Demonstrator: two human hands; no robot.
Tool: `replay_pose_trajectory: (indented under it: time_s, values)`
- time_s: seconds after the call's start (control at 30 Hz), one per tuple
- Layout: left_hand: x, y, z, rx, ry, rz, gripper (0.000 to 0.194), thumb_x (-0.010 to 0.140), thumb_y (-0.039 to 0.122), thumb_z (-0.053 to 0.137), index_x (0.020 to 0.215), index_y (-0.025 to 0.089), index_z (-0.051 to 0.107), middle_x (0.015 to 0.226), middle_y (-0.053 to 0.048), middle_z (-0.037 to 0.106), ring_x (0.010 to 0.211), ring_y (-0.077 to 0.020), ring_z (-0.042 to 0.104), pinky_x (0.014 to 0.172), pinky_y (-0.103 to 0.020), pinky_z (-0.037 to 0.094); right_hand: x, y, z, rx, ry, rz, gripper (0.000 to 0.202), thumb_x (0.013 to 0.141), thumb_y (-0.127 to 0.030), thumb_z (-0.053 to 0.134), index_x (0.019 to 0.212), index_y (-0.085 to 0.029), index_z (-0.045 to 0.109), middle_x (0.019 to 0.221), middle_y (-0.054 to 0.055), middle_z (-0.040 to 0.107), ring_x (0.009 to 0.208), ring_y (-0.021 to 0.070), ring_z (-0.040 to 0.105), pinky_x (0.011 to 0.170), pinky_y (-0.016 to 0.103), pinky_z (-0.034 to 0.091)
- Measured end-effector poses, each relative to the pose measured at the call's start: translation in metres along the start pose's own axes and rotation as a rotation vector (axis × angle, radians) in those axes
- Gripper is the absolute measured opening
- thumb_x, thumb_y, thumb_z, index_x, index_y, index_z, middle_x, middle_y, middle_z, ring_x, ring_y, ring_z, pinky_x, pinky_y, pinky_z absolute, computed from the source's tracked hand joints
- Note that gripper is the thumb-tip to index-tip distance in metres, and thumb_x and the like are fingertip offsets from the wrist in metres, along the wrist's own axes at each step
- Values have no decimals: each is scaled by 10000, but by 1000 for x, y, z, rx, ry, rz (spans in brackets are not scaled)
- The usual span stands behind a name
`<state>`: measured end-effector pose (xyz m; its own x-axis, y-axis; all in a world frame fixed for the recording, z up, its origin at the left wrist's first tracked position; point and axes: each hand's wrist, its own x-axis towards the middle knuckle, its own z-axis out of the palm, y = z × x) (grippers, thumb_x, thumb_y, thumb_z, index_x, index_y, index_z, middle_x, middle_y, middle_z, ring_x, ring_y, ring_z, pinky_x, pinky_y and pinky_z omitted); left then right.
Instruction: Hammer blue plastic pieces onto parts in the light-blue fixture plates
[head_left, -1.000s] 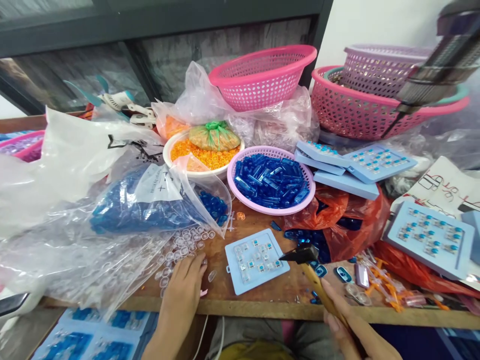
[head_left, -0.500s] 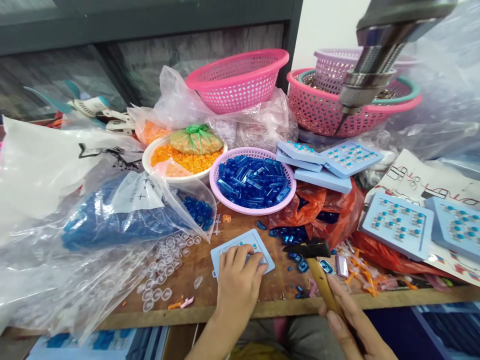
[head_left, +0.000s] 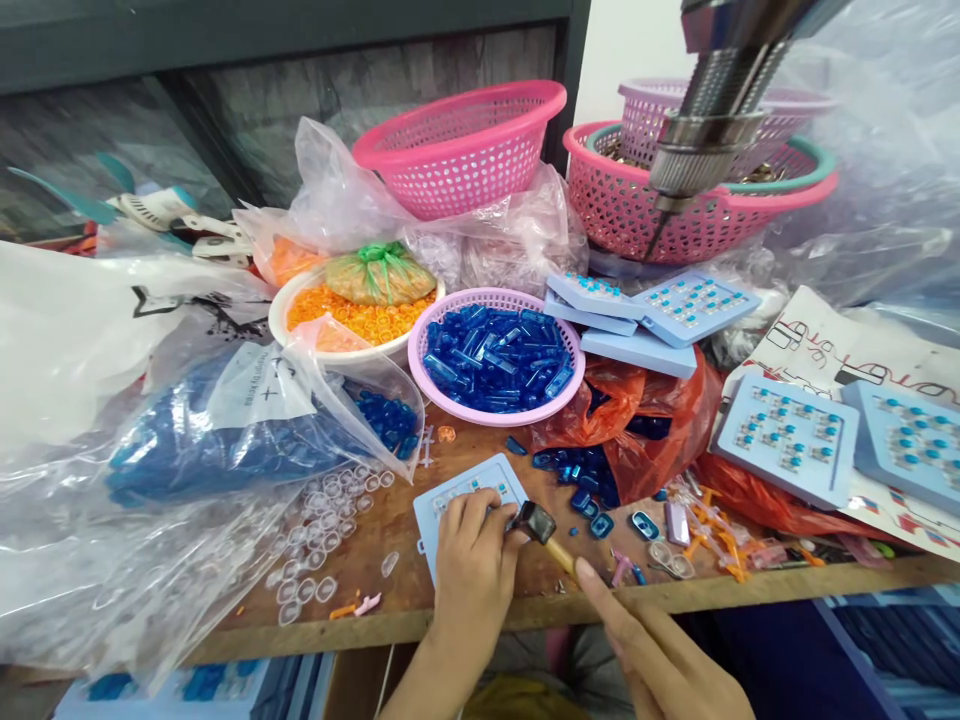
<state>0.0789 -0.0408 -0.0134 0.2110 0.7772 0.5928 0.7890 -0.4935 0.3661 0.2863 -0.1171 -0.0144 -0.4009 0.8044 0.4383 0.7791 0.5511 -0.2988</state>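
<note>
A light blue plastic plate (head_left: pixel 428 515) lies on the wooden bench, with rows of small clear and blue parts set in it. My left hand (head_left: pixel 474 560) rests over the plate, fingers bent and drawn together near the thumb. Whatever the fingertips pinch is hidden. My right hand (head_left: pixel 656 650) is closed around the wooden handle of a hammer (head_left: pixel 537 522). The hammer's dark head is beside my left thumb and index finger, over the plate's right side; whether it touches anything I cannot tell.
Behind the plate stands a lilac basket (head_left: pixel 495 415) of blue pieces, beside a white bowl (head_left: pixel 279 318) of orange parts. Clear rings (head_left: pixel 322 540) lie left. Filled blue plates (head_left: pixel 787 440) sit right. A drill-like tool (head_left: pixel 701 150) hangs above.
The hammer has moved left and its head is now against or near my left fingertips. My right hand has moved left with it. My left hand stays on the plate.
</note>
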Motion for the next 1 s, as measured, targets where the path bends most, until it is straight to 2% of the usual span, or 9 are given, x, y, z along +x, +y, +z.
replay_pose_trajectory:
  time_s: [0.17,0.33,0.47,0.53,0.63,0.73,0.8,0.87,1.0]
  values:
    - [1,0,0,-21,29,-4,119,1011,228,539,973,177,640,958,-52,635,872,-226,556,768,-356,486,-1,-2,-6,-56,47,87,685,989,-61,394,1620,-239,193,1212,105,727,1055,217,729,855,272,603]
    - [1,-1,0,-32,6,-16,127,1011,209,522,966,178,637,960,-56,635,869,-232,555,761,-364,496,2,-2,-7,-5,-32,7,697,955,-18,349,1614,-193,205,1213,106,724,1074,188,720,833,221,592]
    - [0,-1,2,-43,36,-16,103,993,191,553,962,181,651,957,-55,632,869,-230,558,776,-361,493,2,-2,-9,-17,46,51,697,972,-32,407,1615,-211,203,1241,125,712,1099,211,709,882,268,591]
    - [0,-2,3,-41,39,-15,90,983,184,568,968,182,658,958,-55,634,874,-230,564,783,-361,494,0,-1,-8,-28,45,44,700,967,-27,399,1614,-210,205,1257,125,705,1106,214,706,882,268,590]
    - [-2,-5,2,-23,-12,-29,67,963,195,603,988,192,665,962,-53,639,888,-236,578,790,-370,497,-1,5,-6,11,-29,12,702,942,-5,352,1609,-176,216,1320,135,669,1158,206,675,919,260,563]
    - [-1,-2,-2,25,-66,-20,133,934,230,650,1062,197,665,1018,-69,654,936,-258,581,825,-397,481,-4,11,-5,92,-1,52,653,963,-47,418,1586,-196,289,1358,115,650,1216,202,633,1004,277,506]
    - [4,4,-4,72,-84,38,257,928,201,645,1185,198,646,1102,-87,664,989,-276,567,848,-412,452,-9,16,-8,134,67,120,631,974,-81,468,1571,-229,329,1379,82,640,1228,189,620,1031,260,476]
    - [12,15,-1,85,-101,152,336,938,131,589,1263,212,622,1160,-87,672,1017,-274,553,853,-411,427,-17,20,-14,130,140,244,618,975,-113,506,1556,-274,370,1405,39,619,1231,177,610,1036,227,452]
    - [31,35,21,44,-227,353,259,946,90,551,1156,198,655,1091,-59,708,943,-233,567,782,-383,427,-37,29,-23,131,256,518,542,979,-217,558,1503,-322,467,1383,-1,629,1195,162,618,983,159,445]
